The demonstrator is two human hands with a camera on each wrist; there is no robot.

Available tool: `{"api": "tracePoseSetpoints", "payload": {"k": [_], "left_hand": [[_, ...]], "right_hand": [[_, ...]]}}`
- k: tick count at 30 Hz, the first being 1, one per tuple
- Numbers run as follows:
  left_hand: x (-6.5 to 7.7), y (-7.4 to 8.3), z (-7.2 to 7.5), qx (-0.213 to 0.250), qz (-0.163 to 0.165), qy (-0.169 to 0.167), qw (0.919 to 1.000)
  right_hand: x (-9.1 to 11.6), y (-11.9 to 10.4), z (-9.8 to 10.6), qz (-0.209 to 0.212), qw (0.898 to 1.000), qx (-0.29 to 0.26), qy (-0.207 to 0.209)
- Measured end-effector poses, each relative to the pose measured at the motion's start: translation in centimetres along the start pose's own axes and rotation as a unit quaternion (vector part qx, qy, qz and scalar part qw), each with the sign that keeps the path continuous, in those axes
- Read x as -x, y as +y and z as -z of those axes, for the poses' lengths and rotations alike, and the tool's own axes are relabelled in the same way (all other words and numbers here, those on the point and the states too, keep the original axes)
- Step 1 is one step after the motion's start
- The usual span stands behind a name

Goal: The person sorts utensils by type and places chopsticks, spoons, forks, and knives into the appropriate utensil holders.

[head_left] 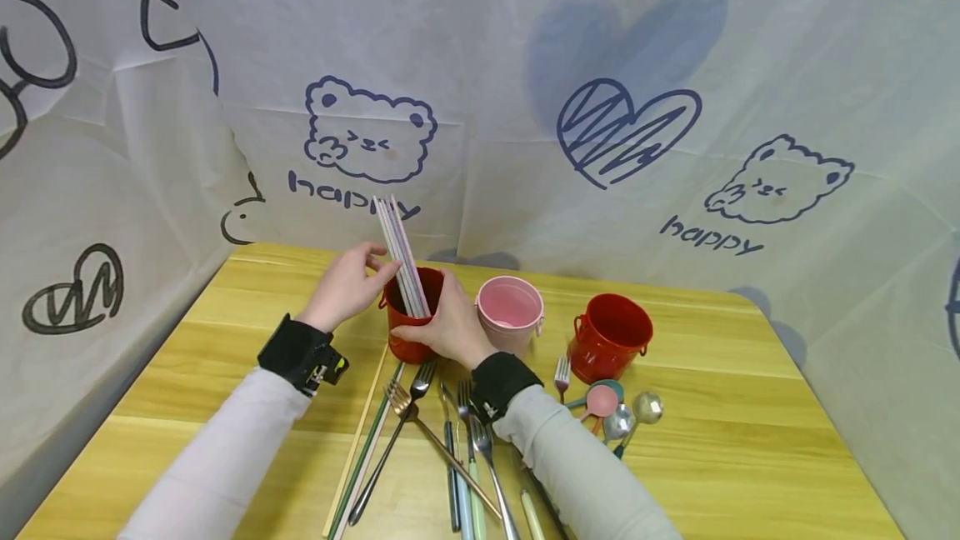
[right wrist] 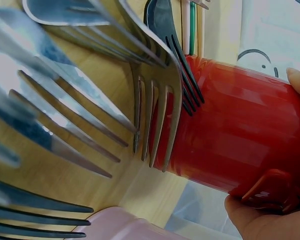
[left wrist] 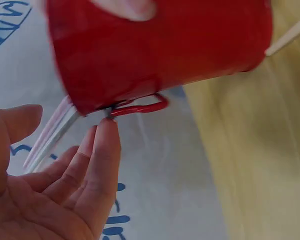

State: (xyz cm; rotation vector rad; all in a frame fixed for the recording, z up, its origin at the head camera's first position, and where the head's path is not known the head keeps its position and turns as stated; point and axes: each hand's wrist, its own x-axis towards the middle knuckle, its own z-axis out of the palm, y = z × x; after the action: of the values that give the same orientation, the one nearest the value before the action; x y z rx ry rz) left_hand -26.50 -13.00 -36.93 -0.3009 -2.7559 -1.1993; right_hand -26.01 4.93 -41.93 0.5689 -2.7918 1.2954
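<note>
Several thin pale pink-and-white sticks (head_left: 401, 252) stand tilted in the left red bucket (head_left: 407, 347). My right hand (head_left: 457, 327) grips this bucket at its right side near the rim, thumb across the front. At the bucket's left is my left hand (head_left: 347, 286), beside the sticks. In the left wrist view, the left hand (left wrist: 55, 185) has its thumb and fingers spread apart, and a fingertip touches the bucket near its wire handle (left wrist: 140, 107). Fork tines (right wrist: 157, 120) show before the red bucket (right wrist: 235, 125) in the right wrist view.
A pink bucket (head_left: 510, 302) and another red bucket (head_left: 611, 336) stand to the right. Several spoons (head_left: 602, 400) lie before them. Forks (head_left: 397, 397), knives and long thin sticks (head_left: 360, 448) spread toward the front. A patterned cloth (head_left: 495, 107) hangs behind the table (head_left: 720, 407).
</note>
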Motion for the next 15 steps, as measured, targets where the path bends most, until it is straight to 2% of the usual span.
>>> {"api": "tracePoseSetpoints", "payload": {"k": [6,15], "left_hand": [[0.26,-0.54,-0.65,-0.005,-0.017,-0.018,0.9997],[0.56,-1.04,-0.91,-0.005,-0.012,-0.038,0.9992]], "right_hand": [[0.0,-0.15,-0.01,0.002,1.0,-0.001,0.0],[-0.02,0.07,-0.1,0.006,1.0,-0.002,0.002]]}}
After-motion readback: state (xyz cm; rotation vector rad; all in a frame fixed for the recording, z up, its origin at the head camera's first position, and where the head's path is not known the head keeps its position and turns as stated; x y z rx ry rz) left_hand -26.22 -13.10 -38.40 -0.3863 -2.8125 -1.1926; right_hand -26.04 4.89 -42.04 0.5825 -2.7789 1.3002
